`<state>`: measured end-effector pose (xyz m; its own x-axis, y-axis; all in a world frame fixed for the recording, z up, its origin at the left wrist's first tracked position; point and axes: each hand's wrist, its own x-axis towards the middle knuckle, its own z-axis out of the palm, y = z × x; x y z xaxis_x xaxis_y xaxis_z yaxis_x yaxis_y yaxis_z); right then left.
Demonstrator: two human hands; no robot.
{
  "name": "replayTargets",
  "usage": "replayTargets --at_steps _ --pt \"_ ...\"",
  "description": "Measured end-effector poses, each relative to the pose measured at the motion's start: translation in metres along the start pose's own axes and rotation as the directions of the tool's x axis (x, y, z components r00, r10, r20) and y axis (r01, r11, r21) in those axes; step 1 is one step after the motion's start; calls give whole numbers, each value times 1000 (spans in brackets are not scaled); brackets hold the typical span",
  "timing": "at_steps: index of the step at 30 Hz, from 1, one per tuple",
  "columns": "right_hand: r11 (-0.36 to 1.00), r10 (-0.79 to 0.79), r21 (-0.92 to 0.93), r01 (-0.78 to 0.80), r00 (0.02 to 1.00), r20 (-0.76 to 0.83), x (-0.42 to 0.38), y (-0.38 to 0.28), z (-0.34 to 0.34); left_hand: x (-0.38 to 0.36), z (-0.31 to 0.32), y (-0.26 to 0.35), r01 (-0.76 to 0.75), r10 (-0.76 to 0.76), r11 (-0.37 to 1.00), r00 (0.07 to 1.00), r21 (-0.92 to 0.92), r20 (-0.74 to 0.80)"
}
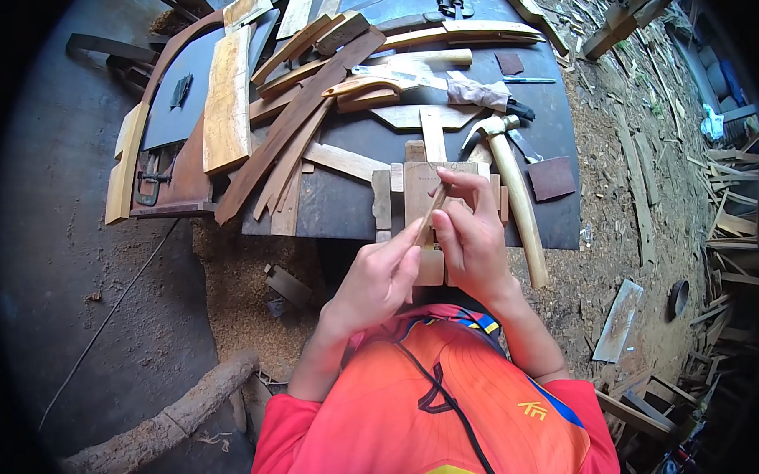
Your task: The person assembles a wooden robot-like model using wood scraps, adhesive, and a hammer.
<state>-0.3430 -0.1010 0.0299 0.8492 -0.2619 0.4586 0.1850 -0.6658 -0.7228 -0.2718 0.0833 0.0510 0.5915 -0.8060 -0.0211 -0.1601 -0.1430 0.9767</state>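
Above the table's front edge, my left hand (379,275) pinches the lower end of a thin brown strip (431,216) that looks like wood. My right hand (473,234) is closed round its upper part, thumb and index finger near the top end. The strip slants up to the right between both hands; the fingers partly hide it. Just behind it lies a flat wooden block (420,194), with small wood pieces at its sides. A claw hammer (519,203) rests right of my right hand, its handle reaching past the table edge. Beside it is a dark red-brown sandpaper square (551,178).
Wooden boards and strips (308,114) pile up on the dark table (345,213). A tool with a curved wooden handle (362,86) lies near a crumpled pale cloth (477,93). At left stands a curved wooden frame (188,152) with a C-clamp (152,186). Wood scraps cover the ground.
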Motion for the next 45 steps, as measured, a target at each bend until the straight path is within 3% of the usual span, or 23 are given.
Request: replayTargets --at_steps 2,5,8,11,14,16,17,18,19,23,27,30,31,34,35,36,38,41,44,45 --pt "999 27 27 -26 1000 -7 2 2 1 3 6 3 49 -51 997 998 -63 -33" --pt "980 -45 -190 60 996 82 8 4 -3 9 18 4 142 -154 985 980 -94 -127" --pt "975 -30 -211 67 985 172 6 1 -7 11 20 4 136 -141 990 975 -42 -174" --pt "910 -68 -390 139 979 190 5 -6 -11 14 22 -4 119 -120 993 965 -16 -232" --pt "900 -144 -384 207 972 186 14 -9 -26 12 21 0 91 -87 996 978 12 -190" --pt "987 -34 -155 45 997 71 17 16 -42 3 18 4 128 -130 992 974 -25 -186" --pt "985 78 -147 -94 990 -114 24 27 -48 -1 17 4 136 -147 988 967 -68 -208" --pt "972 67 -212 -102 984 -164 35 32 -63 -4 16 4 141 -163 984 959 -110 -230" --pt "983 77 -152 -102 984 -163 37 27 -66 -4 16 5 126 -166 980 944 -156 -285" --pt "975 190 -108 -192 981 -30 46 22 -73 12 -10 1 136 -131 990 871 -24 -474" --pt "956 182 -240 -168 982 40 63 71 -72 28 -40 -35 204 -88 967 833 155 -547" --pt "985 88 -151 -81 995 42 86 88 -56 45 -48 -58 242 -36 931 807 274 -589" --pt "907 36 -419 -46 999 -30 88 90 -49 51 -46 -64 227 140 855 765 467 -629" --pt "900 163 -412 -143 987 14 84 72 -68 45 -41 -64 149 296 785 762 601 -576" --pt "885 219 -427 -187 975 27 76 66 -76 40 -37 -56 154 186 844 815 514 -549" --pt "859 303 -447 -250 952 49 67 61 -81 37 -34 -64 134 208 825 831 548 -517" --pt "789 467 -491 -370 880 85 45 51 -90 36 -25 -67 185 83 870 859 458 -506" --pt "717 532 -546 -433 847 26 2 68 -93 42 -17 -68 214 24 882 870 421 -493" --pt "644 694 -451 -618 720 4 -5 53 -96 46 -11 -69 250 -27 874 881 418 -472" --pt "653 683 -451 -608 730 4 -11 52 -95 47 -9 -68 278 -62 868 883 412 -465"
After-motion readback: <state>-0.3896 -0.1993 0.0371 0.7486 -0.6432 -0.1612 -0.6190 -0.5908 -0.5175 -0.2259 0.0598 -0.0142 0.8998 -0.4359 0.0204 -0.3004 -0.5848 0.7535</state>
